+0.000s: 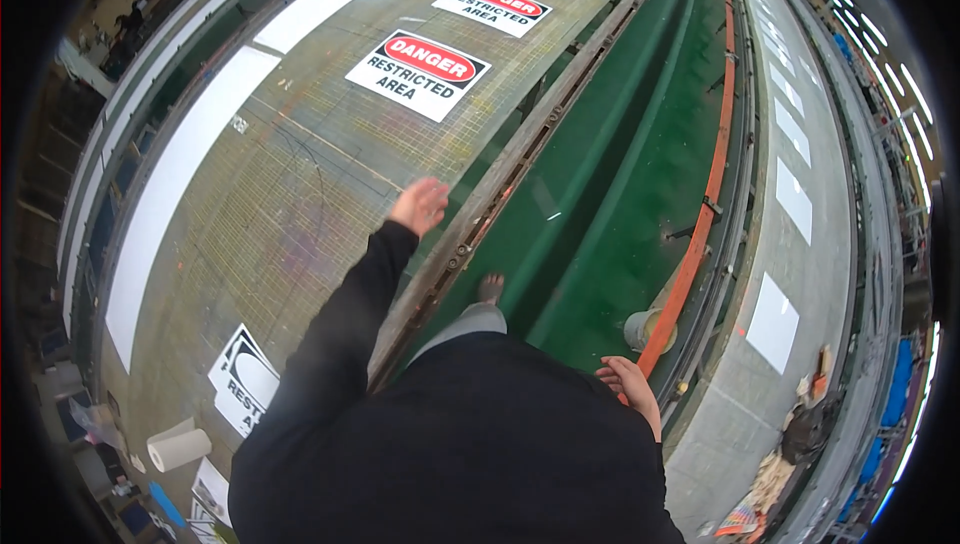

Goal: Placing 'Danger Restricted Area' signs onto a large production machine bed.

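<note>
My left hand [420,206] is held out over the inner edge of the left table [300,184], fingers apart, with nothing in it. Beyond it on that table lies a white sign [418,74] with a red oval and black lettering, in line with several more like it. Behind my left arm, a partly covered sign [245,379] shows a black outline and lettering but no red. Low at my right side, my right hand [630,384] has loosely bent fingers and holds nothing visible. It is beside an orange rail [690,274]; whether it touches the rail I cannot tell.
A green-floored aisle [570,234] runs between two long tables. Blank white sheets [773,324] lie along the right table. A bucket [650,329] stands under the orange rail. A paper roll [180,446] rests at the near left, and a dark bag [812,429] on the right.
</note>
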A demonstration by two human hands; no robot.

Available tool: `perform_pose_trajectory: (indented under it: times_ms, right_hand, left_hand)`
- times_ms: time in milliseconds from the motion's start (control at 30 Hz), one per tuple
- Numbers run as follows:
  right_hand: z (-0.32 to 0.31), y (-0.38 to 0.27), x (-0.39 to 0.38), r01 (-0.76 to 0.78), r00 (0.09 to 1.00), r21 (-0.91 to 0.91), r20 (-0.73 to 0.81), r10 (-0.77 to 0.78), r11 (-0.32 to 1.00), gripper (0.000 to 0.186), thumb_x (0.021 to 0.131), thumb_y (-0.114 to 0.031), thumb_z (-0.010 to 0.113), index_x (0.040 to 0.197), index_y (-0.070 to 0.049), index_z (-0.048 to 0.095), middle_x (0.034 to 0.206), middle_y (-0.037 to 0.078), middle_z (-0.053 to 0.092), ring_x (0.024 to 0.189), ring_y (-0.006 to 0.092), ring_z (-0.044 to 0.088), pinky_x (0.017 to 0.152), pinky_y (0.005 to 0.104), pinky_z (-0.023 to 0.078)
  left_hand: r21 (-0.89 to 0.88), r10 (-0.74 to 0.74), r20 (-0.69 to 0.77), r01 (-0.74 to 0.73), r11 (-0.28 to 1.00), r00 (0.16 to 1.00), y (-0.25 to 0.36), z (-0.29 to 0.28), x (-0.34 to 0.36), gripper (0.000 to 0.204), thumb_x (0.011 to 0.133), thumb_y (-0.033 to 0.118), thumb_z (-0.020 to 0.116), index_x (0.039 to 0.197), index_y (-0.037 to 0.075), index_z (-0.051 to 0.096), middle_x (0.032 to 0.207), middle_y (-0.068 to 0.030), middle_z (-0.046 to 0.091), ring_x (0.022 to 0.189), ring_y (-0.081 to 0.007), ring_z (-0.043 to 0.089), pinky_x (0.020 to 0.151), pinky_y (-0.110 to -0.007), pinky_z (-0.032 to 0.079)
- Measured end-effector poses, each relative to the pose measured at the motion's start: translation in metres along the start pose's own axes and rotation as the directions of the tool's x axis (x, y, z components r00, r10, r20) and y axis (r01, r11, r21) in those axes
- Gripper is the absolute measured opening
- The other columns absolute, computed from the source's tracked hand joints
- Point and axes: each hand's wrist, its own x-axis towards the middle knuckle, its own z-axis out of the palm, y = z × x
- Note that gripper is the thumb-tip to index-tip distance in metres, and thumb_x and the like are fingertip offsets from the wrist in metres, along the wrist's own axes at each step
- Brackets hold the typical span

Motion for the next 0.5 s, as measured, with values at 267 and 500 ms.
perform_pose_trajectory:
  times_ms: [267, 500]
  right_hand:
    - [-0.056, -0.104, 0.093, 0.024, 0.998, -0.076, -0.049, -0.028, 0.997, 0.031, 0.089, -0.023, 0.042, 0.110, -0.002, 0.050, 0.088, 0.005, 0.058, 0.075, 0.0111, 0.054, 0.066, 0.0225, 0.041]
    - [-0.109, -0.220, 0.177, 0.169, 0.985, -0.256, 0.023, -0.169, 0.952, 0.030, 0.086, -0.023, 0.049, 0.108, -0.003, 0.052, 0.085, 0.004, 0.060, 0.073, 0.0101, 0.054, 0.062, 0.0222, 0.040]
  left_hand:
    - [-0.441, 0.030, -0.307, -0.169, 0.882, 0.951, 0.061, 0.023, 0.170, 0.073, 0.084, 0.049, 0.040, 0.135, 0.003, 0.014, 0.139, -0.0168, 0.016, 0.128, -0.0296, 0.018, 0.103, -0.042, 0.019]
    - [-0.471, -0.048, -0.482, -0.213, 0.856, 0.875, 0.071, 0.033, 0.198, 0.076, 0.083, 0.050, 0.041, 0.135, 0.003, 0.012, 0.135, -0.0208, 0.021, 0.125, -0.0311, 0.023, 0.102, -0.042, 0.021]
